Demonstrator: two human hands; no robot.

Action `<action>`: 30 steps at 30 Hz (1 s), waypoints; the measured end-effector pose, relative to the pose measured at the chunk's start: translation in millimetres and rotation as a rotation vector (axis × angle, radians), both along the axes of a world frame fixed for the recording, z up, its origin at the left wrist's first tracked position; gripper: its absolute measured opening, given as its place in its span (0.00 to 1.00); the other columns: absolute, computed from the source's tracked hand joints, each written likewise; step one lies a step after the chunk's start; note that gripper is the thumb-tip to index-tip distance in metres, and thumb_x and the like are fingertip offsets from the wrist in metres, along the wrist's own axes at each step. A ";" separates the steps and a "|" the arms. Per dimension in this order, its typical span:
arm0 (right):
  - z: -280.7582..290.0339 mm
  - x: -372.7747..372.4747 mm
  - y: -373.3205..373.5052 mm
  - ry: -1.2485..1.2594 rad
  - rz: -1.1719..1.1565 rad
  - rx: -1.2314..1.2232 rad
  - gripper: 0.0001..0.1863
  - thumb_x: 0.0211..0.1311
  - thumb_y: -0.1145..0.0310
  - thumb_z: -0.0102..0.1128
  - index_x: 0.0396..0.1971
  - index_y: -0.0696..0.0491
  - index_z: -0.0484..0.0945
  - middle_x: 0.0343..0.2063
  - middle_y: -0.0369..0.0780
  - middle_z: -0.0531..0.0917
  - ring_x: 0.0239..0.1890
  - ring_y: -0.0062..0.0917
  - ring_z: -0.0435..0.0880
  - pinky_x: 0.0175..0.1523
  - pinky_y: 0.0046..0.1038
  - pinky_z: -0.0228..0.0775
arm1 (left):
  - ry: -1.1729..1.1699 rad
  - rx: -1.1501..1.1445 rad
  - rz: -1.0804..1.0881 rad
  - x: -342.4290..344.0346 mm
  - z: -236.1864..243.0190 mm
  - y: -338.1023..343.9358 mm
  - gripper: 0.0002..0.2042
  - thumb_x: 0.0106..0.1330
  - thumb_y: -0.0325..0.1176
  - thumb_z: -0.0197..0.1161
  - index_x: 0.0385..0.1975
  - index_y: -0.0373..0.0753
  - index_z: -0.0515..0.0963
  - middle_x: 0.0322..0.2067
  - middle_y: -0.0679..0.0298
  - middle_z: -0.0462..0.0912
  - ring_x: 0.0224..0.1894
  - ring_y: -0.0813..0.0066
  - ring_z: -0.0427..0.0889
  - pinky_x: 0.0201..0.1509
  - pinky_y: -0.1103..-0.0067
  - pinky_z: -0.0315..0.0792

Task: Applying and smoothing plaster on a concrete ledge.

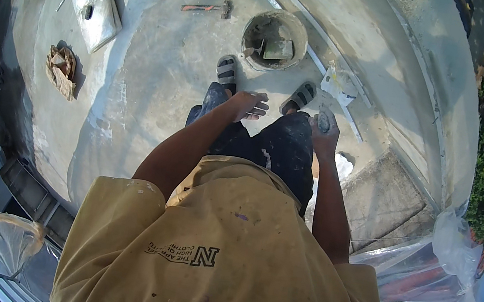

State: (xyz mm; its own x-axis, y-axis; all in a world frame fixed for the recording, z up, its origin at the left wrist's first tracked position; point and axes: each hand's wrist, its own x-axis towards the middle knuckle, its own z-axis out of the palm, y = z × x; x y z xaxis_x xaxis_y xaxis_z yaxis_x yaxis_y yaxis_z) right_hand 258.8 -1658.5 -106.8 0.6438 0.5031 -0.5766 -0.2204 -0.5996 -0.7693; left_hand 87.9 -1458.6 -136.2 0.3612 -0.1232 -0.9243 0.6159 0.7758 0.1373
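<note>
My left hand (250, 107) hovers in front of my left thigh, its fingers stretched and slightly apart, with nothing in it. By my right thigh, my right hand (324, 141) is closed around a grey, rounded object (323, 122) that looks crusted with mortar; its kind is not clear and its lower part is hidden. A round bucket (305, 33), smeared with grey, stands just beyond my feet. Inside it lie a flat greyish piece (278, 49) and dark material. Close beyond my right hand is a crumpled white packet (339, 85) on the floor.
A hammer (209, 8) lies left of the bucket. Long metal strips (315, 27) run across the floor at right. Farther left are a plastic-wrapped pack (94, 7) and an opened brown paper bag (61, 71). Clear plastic sheeting (426, 280) hangs at lower right.
</note>
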 end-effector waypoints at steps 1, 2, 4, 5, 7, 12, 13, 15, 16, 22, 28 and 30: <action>-14.0 -2.4 -15.7 -0.193 0.124 -0.034 0.25 0.50 0.69 0.66 0.48 0.61 0.71 0.36 0.42 0.80 0.39 0.26 0.79 0.47 0.27 0.71 | 0.047 0.009 -0.026 9.3 -24.0 -1.5 0.19 0.66 0.44 0.52 0.50 0.37 0.70 0.46 0.58 0.78 0.46 0.67 0.77 0.46 0.71 0.71; -23.3 -8.5 -25.3 -0.188 0.129 -0.085 0.25 0.50 0.69 0.66 0.48 0.61 0.71 0.37 0.43 0.79 0.40 0.27 0.79 0.48 0.28 0.70 | 0.057 0.000 0.025 19.1 -49.9 -5.4 0.18 0.66 0.42 0.53 0.49 0.37 0.70 0.46 0.57 0.77 0.44 0.67 0.78 0.43 0.73 0.71; -42.3 -33.4 -49.9 -0.261 0.115 -0.146 0.23 0.51 0.70 0.65 0.47 0.61 0.71 0.40 0.45 0.79 0.44 0.31 0.78 0.50 0.31 0.69 | 0.074 -0.050 0.095 42.4 -111.0 -22.3 0.17 0.66 0.41 0.52 0.49 0.37 0.70 0.46 0.56 0.77 0.43 0.67 0.78 0.44 0.72 0.72; -56.3 -44.7 -55.5 -0.337 0.111 -0.139 0.22 0.51 0.70 0.64 0.47 0.60 0.72 0.41 0.46 0.78 0.46 0.34 0.77 0.52 0.32 0.68 | 0.093 -0.075 0.186 52.9 -140.8 -26.5 0.16 0.66 0.39 0.52 0.49 0.36 0.70 0.46 0.55 0.77 0.43 0.66 0.78 0.44 0.72 0.72; -72.7 -52.9 -57.8 -0.389 0.162 -0.197 0.21 0.51 0.72 0.63 0.46 0.59 0.73 0.41 0.47 0.78 0.46 0.37 0.77 0.51 0.33 0.67 | 0.147 -0.109 0.249 78.6 -205.5 -34.6 0.15 0.66 0.36 0.52 0.48 0.34 0.69 0.45 0.53 0.76 0.41 0.63 0.78 0.44 0.71 0.73; -83.5 -33.6 -58.0 -0.484 0.284 -0.315 0.18 0.50 0.75 0.61 0.44 0.57 0.74 0.39 0.47 0.78 0.44 0.40 0.76 0.49 0.36 0.66 | 0.420 -0.089 0.945 126.3 -348.7 -20.0 0.15 0.65 0.30 0.52 0.51 0.37 0.67 0.45 0.54 0.71 0.45 0.59 0.75 0.45 0.70 0.77; -83.6 -30.8 -65.1 -0.485 0.276 -0.329 0.18 0.50 0.75 0.60 0.44 0.57 0.74 0.39 0.47 0.78 0.44 0.40 0.76 0.49 0.36 0.66 | 0.471 -0.097 1.075 133.1 -365.8 -18.0 0.16 0.65 0.29 0.52 0.52 0.39 0.66 0.48 0.55 0.69 0.46 0.60 0.74 0.46 0.69 0.77; -88.9 -22.6 -73.4 -0.491 0.255 -0.344 0.17 0.51 0.75 0.60 0.43 0.58 0.74 0.39 0.47 0.78 0.44 0.39 0.76 0.49 0.37 0.66 | 0.428 -0.127 1.119 142.6 -388.3 -11.0 0.18 0.65 0.28 0.52 0.54 0.43 0.64 0.53 0.57 0.64 0.48 0.59 0.72 0.48 0.69 0.76; -85.7 -21.0 -79.5 -0.475 0.228 -0.350 0.17 0.51 0.75 0.60 0.43 0.59 0.74 0.39 0.47 0.78 0.44 0.40 0.76 0.49 0.37 0.66 | 0.498 -0.074 1.165 148.1 -391.2 -16.2 0.17 0.65 0.28 0.51 0.54 0.43 0.64 0.52 0.57 0.66 0.47 0.60 0.73 0.47 0.69 0.76; -89.9 -18.5 -78.1 -0.487 0.212 -0.305 0.17 0.51 0.75 0.59 0.44 0.59 0.73 0.39 0.49 0.77 0.45 0.41 0.75 0.49 0.38 0.66 | 0.460 0.051 0.930 134.2 -318.2 -6.4 0.13 0.66 0.29 0.50 0.50 0.44 0.67 0.43 0.61 0.74 0.38 0.67 0.78 0.38 0.73 0.74; -87.1 -27.4 -44.7 0.238 -0.415 -0.129 0.15 0.59 0.73 0.57 0.45 0.56 0.70 0.38 0.40 0.78 0.38 0.27 0.81 0.37 0.25 0.74 | 0.227 0.228 0.510 49.4 -120.3 3.0 0.11 0.66 0.32 0.52 0.47 0.39 0.70 0.37 0.63 0.78 0.35 0.74 0.79 0.37 0.78 0.71; -71.5 -26.4 -5.6 0.484 -0.560 0.056 0.14 0.60 0.74 0.56 0.45 0.53 0.68 0.38 0.39 0.78 0.39 0.26 0.81 0.35 0.24 0.74 | 0.009 0.226 0.430 27.0 -53.4 13.4 0.12 0.66 0.35 0.54 0.45 0.36 0.71 0.36 0.64 0.79 0.35 0.76 0.79 0.38 0.79 0.71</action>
